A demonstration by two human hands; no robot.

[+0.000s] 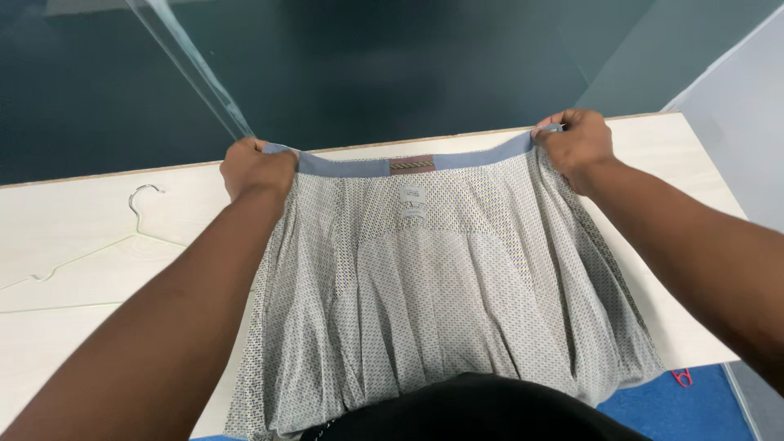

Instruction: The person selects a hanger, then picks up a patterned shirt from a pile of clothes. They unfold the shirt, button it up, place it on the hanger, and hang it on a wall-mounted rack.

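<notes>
Grey patterned garment [433, 302] hangs stretched between both hands, left hand [255, 169] and right hand [576, 143] clamped on its blue waistband [457, 159].

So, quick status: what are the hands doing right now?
Left hand and right hand grip the patterned garment by its blue waistband. White hanger lies left.

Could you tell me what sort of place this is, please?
Probably a clothes-handling workstation, not a home: a plain pale table against dark partition walls, a white hanger lying ready, and a patterned garment stretched between both hands.
</notes>
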